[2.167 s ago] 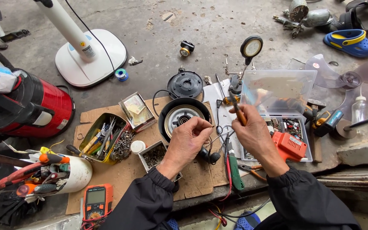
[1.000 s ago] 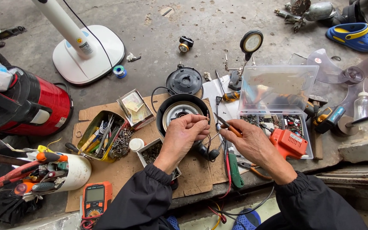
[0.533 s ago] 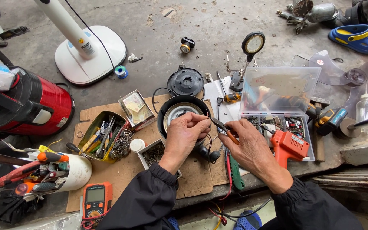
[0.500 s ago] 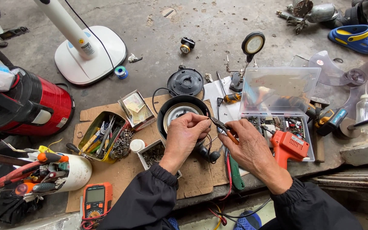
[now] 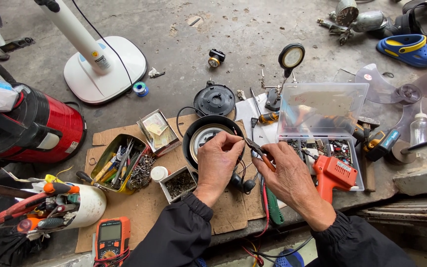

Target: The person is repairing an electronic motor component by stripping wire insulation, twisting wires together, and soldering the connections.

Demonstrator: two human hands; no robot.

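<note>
Left hand pinches something small, too fine to make out, at the near rim of the round black housing, steadying it. Right hand grips orange-handled pliers, tips aimed at that pinch. Just right of the housing sits the clear parts box, within reach.

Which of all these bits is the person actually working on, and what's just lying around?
In use:
left hand
right hand
pliers
round black motor housing

Lying about:
orange multimeter
orange soldering gun
tin of tools
blue clog
</note>
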